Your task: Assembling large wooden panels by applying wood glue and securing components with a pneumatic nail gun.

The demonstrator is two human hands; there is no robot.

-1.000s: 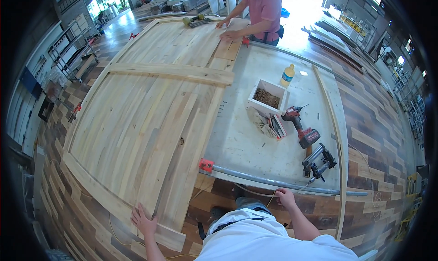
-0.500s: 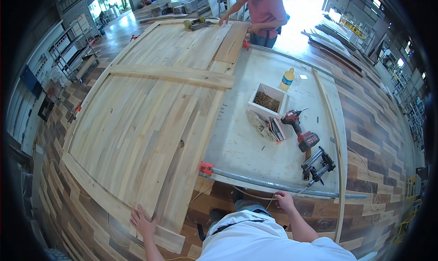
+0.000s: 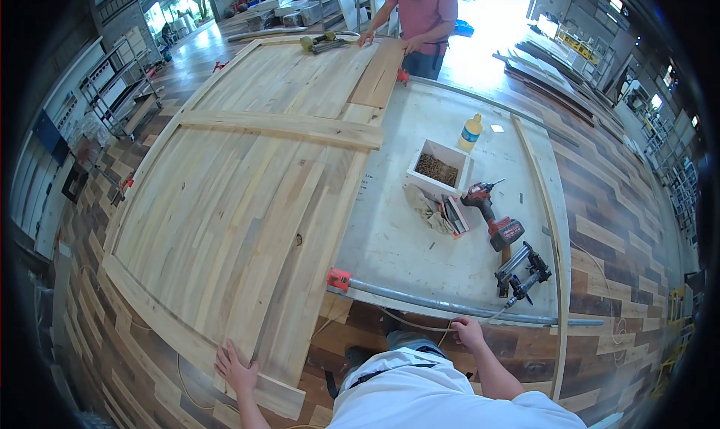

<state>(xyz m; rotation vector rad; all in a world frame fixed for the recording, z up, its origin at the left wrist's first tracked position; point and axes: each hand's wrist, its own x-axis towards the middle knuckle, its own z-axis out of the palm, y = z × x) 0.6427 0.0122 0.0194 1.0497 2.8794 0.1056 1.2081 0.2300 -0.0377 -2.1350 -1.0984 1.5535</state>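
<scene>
"Filling the left of my view, the wooden panel (image 3: 217,219) lies flat, with a raised crossbar (image 3: 281,127) running over it. Its right edge borders the white tabletop (image 3: 390,226)."

"And the hands, from where you watch?"

"I have the left hand (image 3: 238,369) palm down on the panel's near end, fingers spread. The right hand (image 3: 469,333) is out past the tabletop's near edge, fingers curled, pinching a thin hose (image 3: 420,325). I can't tell how firmly."

"Where does that hose lead?"

"I follow it up to the nail gun (image 3: 525,271) on the tabletop's near right part. Just beyond that lies a red and black drill (image 3: 491,215), then a white box (image 3: 431,185) of small brown pieces, too small for me to name. A crumpled cloth (image 3: 427,208) is beside the box, and a yellow bottle (image 3: 471,133) stands behind it."

"Anything along the edges?"

"A metal pipe (image 3: 435,298) with a red clamp head (image 3: 338,279) runs along the near edge, the clamp head beside the panel. On the right I see a long wooden strip (image 3: 540,175)."

"Farther out?"

"A co-worker (image 3: 426,13) in a pink shirt stands at the panel's far end, both hands down at it. Patterned plank flooring (image 3: 615,279) spreads around us."
</scene>
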